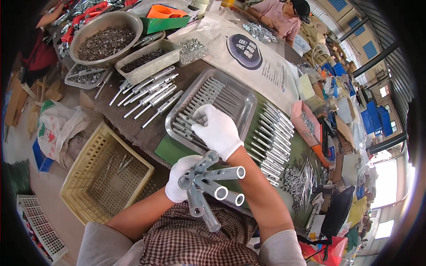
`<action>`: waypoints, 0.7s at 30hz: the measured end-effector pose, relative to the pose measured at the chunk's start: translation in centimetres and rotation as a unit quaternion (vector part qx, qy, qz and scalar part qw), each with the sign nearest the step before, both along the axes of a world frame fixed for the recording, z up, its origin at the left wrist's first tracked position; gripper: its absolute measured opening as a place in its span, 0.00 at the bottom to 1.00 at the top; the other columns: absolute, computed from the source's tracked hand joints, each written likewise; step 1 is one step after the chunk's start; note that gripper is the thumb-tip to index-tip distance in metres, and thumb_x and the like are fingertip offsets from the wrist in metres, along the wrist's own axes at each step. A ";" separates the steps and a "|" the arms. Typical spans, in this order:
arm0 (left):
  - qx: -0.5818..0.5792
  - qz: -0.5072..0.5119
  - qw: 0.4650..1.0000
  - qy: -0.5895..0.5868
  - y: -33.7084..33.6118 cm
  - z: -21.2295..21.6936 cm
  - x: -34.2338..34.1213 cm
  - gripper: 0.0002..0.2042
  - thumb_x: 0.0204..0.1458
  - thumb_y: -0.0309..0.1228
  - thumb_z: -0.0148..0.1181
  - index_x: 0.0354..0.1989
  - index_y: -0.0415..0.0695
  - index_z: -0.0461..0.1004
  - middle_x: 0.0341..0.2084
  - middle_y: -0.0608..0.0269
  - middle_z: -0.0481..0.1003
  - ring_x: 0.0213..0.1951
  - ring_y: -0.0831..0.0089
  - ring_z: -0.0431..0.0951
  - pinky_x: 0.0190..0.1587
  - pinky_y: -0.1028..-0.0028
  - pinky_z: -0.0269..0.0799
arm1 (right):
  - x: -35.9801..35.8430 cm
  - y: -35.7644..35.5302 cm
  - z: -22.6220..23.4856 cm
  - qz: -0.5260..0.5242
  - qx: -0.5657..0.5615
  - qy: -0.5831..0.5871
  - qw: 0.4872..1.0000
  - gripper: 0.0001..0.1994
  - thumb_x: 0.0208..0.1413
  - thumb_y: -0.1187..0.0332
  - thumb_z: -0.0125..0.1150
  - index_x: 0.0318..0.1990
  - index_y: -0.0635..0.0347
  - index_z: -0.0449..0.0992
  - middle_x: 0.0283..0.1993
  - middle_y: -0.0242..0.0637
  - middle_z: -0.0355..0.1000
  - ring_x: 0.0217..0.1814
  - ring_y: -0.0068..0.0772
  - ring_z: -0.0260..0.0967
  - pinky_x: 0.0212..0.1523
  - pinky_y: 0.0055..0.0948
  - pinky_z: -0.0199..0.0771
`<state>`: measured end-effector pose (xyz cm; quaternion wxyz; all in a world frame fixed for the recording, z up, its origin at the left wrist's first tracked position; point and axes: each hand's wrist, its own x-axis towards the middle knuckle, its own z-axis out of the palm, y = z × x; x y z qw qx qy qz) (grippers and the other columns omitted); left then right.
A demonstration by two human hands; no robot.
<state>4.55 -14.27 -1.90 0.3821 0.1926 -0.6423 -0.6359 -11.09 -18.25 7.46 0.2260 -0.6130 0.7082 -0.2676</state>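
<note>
My left hand (176, 179), in a white glove, is closed around a bundle of several shiny metal tubes (224, 173). Their open ends fan out toward me and to the right. My right hand (218, 131), also gloved, reaches over a rectangular metal tray (253, 108), its fingers curled and pinched together. Inside the tray lies a row of thin rods with slotted metal sleeves (202, 99) at one end. The fingertips are at the near sleeves; what is between them, if anything, is hidden.
Right of the tray, assembled metal tools (275, 137) lie in rows beside small loose parts (295, 181). More tools (153, 91) lie to its left. A steel bowl (137, 26) holds small parts. A yellow plastic crate (73, 186) stands lower left. Another person (282, 17) sits across the table.
</note>
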 end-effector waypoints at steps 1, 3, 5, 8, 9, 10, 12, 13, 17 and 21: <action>-0.001 0.003 1.000 -0.001 0.2 -0.3 0.0 0.23 0.33 0.31 0.69 0.41 0.36 0.73 0.28 0.57 0.75 0.30 0.65 0.75 0.35 0.70 0.70 | 0.2 0.2 0.1 -0.010 -0.021 -0.015 1.000 0.11 0.49 0.69 0.60 0.40 0.61 0.74 0.32 0.42 0.75 0.36 0.40 0.74 0.41 0.33 0.73; 0.031 0.044 0.995 0.080 0.6 -1.3 -0.4 0.24 0.33 0.31 0.69 0.42 0.36 0.73 0.29 0.57 0.75 0.30 0.65 0.75 0.35 0.70 0.70 | -0.2 1.4 1.3 -0.035 -0.078 -0.085 0.993 0.12 0.50 0.71 0.59 0.43 0.61 0.74 0.33 0.40 0.74 0.36 0.33 0.73 0.40 0.29 0.73; 0.026 0.039 0.997 0.055 0.5 -1.0 -0.5 0.24 0.33 0.30 0.70 0.41 0.36 0.73 0.29 0.57 0.74 0.30 0.66 0.75 0.35 0.71 0.70 | -1.6 2.8 3.4 -0.068 -0.188 -0.151 0.968 0.16 0.51 0.73 0.58 0.49 0.62 0.72 0.35 0.37 0.73 0.36 0.24 0.72 0.38 0.23 0.73; 0.004 0.013 0.998 0.056 0.4 -1.6 -0.6 0.23 0.37 0.29 0.69 0.44 0.35 0.70 0.31 0.59 0.73 0.30 0.69 0.74 0.35 0.71 0.70 | -2.0 6.4 8.9 -0.110 -0.294 -0.250 0.916 0.20 0.51 0.77 0.55 0.53 0.68 0.68 0.38 0.39 0.70 0.34 0.24 0.71 0.36 0.22 0.73; 0.040 0.028 0.995 0.085 0.7 -1.6 -0.9 0.22 0.41 0.29 0.67 0.45 0.35 0.69 0.33 0.60 0.73 0.30 0.70 0.73 0.35 0.71 0.70 | -1.5 7.7 10.6 -0.122 -0.330 -0.279 0.893 0.21 0.50 0.79 0.53 0.54 0.70 0.66 0.36 0.40 0.70 0.32 0.25 0.70 0.35 0.22 0.74; 0.076 0.046 0.990 0.112 0.9 -1.9 -1.0 0.20 0.45 0.29 0.65 0.46 0.35 0.68 0.34 0.61 0.72 0.31 0.71 0.73 0.36 0.71 0.71 | -0.9 8.6 11.6 -0.132 -0.363 -0.310 0.869 0.21 0.48 0.82 0.51 0.54 0.72 0.65 0.35 0.40 0.70 0.31 0.25 0.69 0.34 0.23 0.74; 0.168 0.006 0.975 0.142 1.2 -2.4 -1.0 0.19 0.54 0.34 0.58 0.49 0.36 0.66 0.37 0.60 0.71 0.33 0.72 0.73 0.37 0.71 0.72 | -0.5 10.3 12.3 -0.043 -0.406 -0.368 0.836 0.24 0.45 0.84 0.50 0.54 0.74 0.64 0.30 0.40 0.69 0.27 0.26 0.68 0.31 0.23 0.74; 0.284 -0.015 0.934 0.218 1.4 -2.3 -0.9 0.19 0.55 0.37 0.55 0.50 0.37 0.65 0.38 0.60 0.71 0.35 0.72 0.73 0.38 0.71 0.72 | -0.5 11.3 12.2 -0.014 -0.384 -0.317 0.867 0.28 0.48 0.80 0.48 0.61 0.74 0.55 0.34 0.42 0.68 0.27 0.30 0.68 0.35 0.32 0.76; 0.309 -0.045 0.910 0.273 1.3 -3.3 -0.9 0.23 0.58 0.42 0.50 0.54 0.37 0.62 0.42 0.57 0.71 0.38 0.72 0.74 0.42 0.73 0.73 | 0.3 10.9 10.6 0.095 -0.395 -0.216 0.888 0.21 0.42 0.83 0.58 0.48 0.74 0.69 0.30 0.45 0.73 0.27 0.33 0.73 0.28 0.30 0.71; 0.150 0.011 0.983 0.108 1.0 -2.2 -1.1 0.27 0.43 0.22 0.66 0.53 0.36 0.62 0.44 0.57 0.71 0.43 0.70 0.74 0.46 0.70 0.73 | 0.7 10.5 10.4 0.119 -0.294 0.014 0.948 0.19 0.35 0.77 0.67 0.41 0.57 0.76 0.34 0.34 0.74 0.33 0.41 0.73 0.37 0.34 0.73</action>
